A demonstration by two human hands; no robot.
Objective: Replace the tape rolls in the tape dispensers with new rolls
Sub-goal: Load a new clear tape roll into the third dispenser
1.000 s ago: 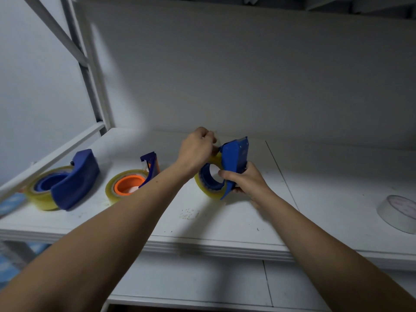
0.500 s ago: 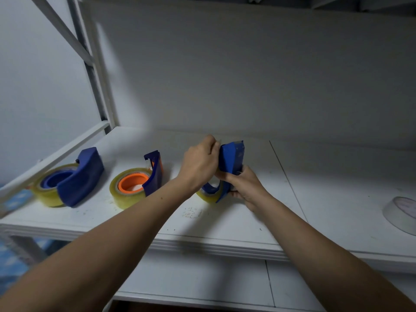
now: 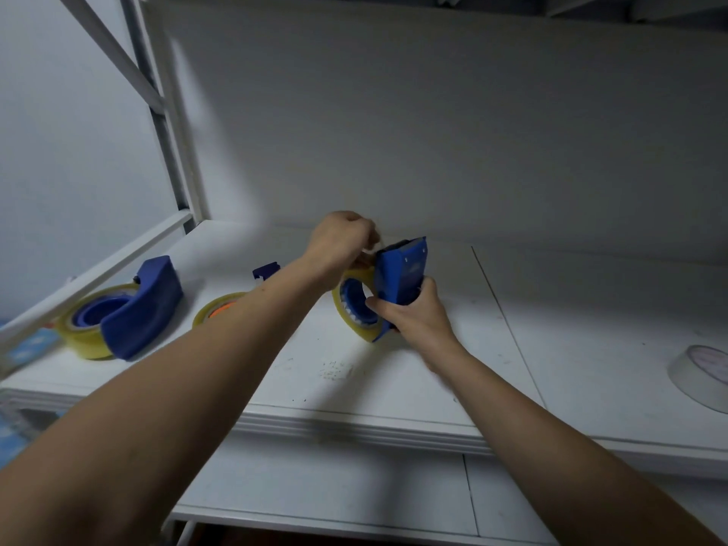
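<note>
The right hand [image 3: 413, 321] gripped the blue plastic handheld tape dispenser [image 3: 400, 275] around its lower body, fingers [image 3: 378, 305] clamped on it, holding it upright just above the white desk [image 3: 551, 348]. A yellowish transparent tape roll [image 3: 354, 305] sat on the dispenser's blue hub, at the middle of the desk, on the side facing the left hand. The left hand [image 3: 338, 242] was curled at the top of the roll, beside the dispenser's upper edge. Its fingertips were pinched together, apparently on the loose tape end, though the strip itself was too faint to confirm.

The step in hand appeared to be threading the tape end toward the cutter. To do it well, the dispenser should be held steady with the right hand while the left draws the strip straight and flat, sticky side away from the fingers, so that it does not fold or cling back to the roll. The strip should pass squarely across the upper edge, not skewed.

Two further units lay to the left on the desk: a blue dispenser with a yellowish roll [image 3: 118, 313] and a roll with an orange core [image 3: 220, 311], partly hidden by the left forearm. A white tape roll [image 3: 701, 376] lay well apart at the right.
</note>
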